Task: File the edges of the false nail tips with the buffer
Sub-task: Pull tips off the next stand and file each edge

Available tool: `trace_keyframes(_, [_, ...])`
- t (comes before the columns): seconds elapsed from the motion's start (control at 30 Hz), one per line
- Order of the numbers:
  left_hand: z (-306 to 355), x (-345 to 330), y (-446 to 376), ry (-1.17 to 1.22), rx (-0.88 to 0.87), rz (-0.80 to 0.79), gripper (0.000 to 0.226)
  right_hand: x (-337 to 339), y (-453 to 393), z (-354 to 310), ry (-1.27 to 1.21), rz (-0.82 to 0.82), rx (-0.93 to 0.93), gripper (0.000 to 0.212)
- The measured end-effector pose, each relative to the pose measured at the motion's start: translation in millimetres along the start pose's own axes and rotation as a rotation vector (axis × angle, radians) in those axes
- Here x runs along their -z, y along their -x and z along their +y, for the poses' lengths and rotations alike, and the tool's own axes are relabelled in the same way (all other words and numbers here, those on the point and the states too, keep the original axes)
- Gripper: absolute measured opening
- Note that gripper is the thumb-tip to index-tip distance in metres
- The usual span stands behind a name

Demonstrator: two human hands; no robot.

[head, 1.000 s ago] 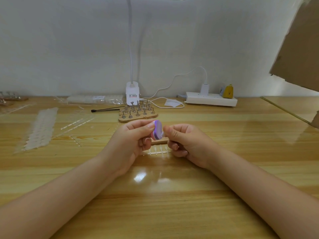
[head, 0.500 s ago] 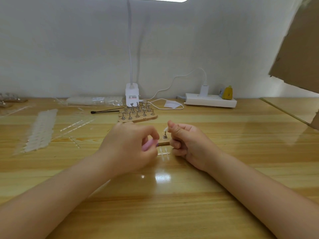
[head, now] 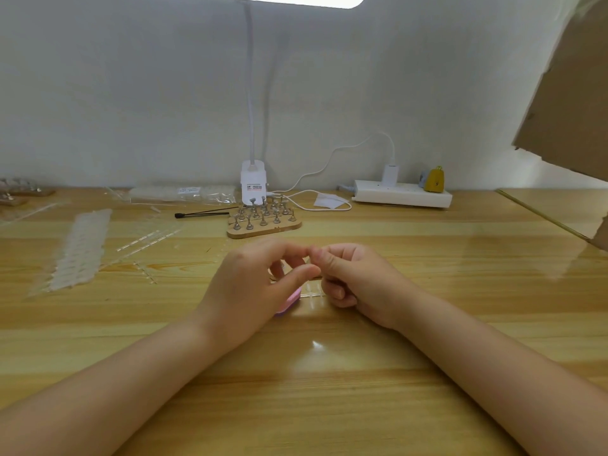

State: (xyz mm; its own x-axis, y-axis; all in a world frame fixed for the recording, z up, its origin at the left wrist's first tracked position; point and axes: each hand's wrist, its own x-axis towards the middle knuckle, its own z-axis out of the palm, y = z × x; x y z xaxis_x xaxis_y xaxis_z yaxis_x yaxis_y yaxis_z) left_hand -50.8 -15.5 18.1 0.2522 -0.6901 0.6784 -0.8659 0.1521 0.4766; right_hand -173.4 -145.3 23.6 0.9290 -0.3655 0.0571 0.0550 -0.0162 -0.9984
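Note:
My left hand and my right hand meet fingertip to fingertip low over the wooden table. The pink buffer pokes out below my left palm, held by the lower fingers, while that hand's thumb and forefinger reach to the right hand's fingertips. There my right thumb and forefinger pinch a small false nail tip, which the fingers almost entirely hide. A clear strip of nail tips lies on the table just under the hands.
Behind the hands stands a wooden holder with several metal nail stands. More clear tip strips lie at the left, with a black tool, lamp base, power strip and cardboard farther off.
My left hand has turned the buffer down from the fingertips into the palm and lowered it. Its thumb and forefinger have moved to my right hand's pinch. The small stand seen earlier is hidden.

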Motion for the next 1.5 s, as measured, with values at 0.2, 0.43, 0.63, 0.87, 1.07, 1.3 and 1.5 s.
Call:
trace_keyframes(0.2, [-2.6,-1.9,1.6,0.030,0.034,0.010,0.023,-2.9,-0.8,1.9,0.047,0.064,-0.002,0.053])
trace_keyframes(0.43, [-10.5,2.7,-1.5,-0.149,0.167,0.159,0.036,-5.1,1.0,3.1,-0.136,0.211,0.100,0.025])
trace_keyframes(0.63, [-29.3,6.6,-4.6,-0.306,0.416,0.096,0.033,-0.1,-0.3,7.7,0.130,0.579,0.190,0.025])
trace_keyframes(0.87, [-29.3,-0.8,-1.4,-0.198,0.391,0.012,0.022,2.5,1.4,11.4,0.553,0.582,0.217,0.009])
trace_keyframes(1.07, [-29.4,-1.8,-0.8,-0.140,0.348,0.020,0.018,0.9,1.2,14.5,1.071,0.595,0.172,0.021])
trace_keyframes(1.3, [-24.2,-4.7,0.7,-0.120,0.303,0.012,0.017,2.9,-0.7,13.2,1.355,0.595,0.157,0.034])
trace_keyframes(1.5, [-23.6,-5.0,0.8,-0.093,0.281,-0.007,0.019,3.5,-5.0,15.1,1.468,0.532,0.107,0.041])
